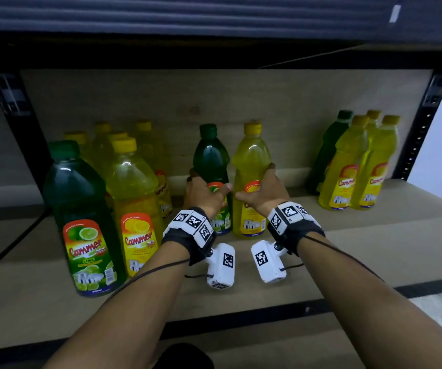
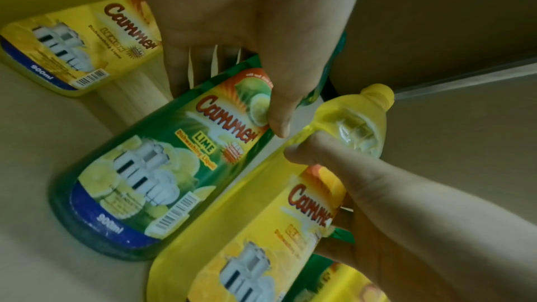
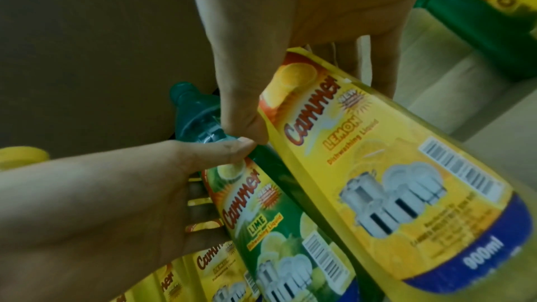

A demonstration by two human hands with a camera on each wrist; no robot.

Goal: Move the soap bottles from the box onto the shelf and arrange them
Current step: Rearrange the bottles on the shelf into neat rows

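Observation:
A green lime soap bottle point(image 1: 211, 158) and a yellow lemon soap bottle point(image 1: 252, 155) stand upright side by side at the middle of the wooden shelf point(image 1: 361, 243). My left hand point(image 1: 204, 191) grips the green bottle point(image 2: 162, 160) round its waist, thumb across the label. My right hand point(image 1: 261, 191) grips the yellow bottle point(image 3: 392, 183) the same way. The two thumbs nearly touch between the bottles. The yellow bottle point(image 2: 261, 226) also shows in the left wrist view, and the green bottle point(image 3: 261, 215) in the right wrist view.
A cluster of several bottles stands at the left, fronted by a large green one point(image 1: 81, 217) and a yellow one point(image 1: 134, 206). Another group point(image 1: 358, 163) stands at the back right. Black uprights point(image 1: 425, 123) frame the shelf; an upper shelf point(image 1: 214, 20) hangs overhead.

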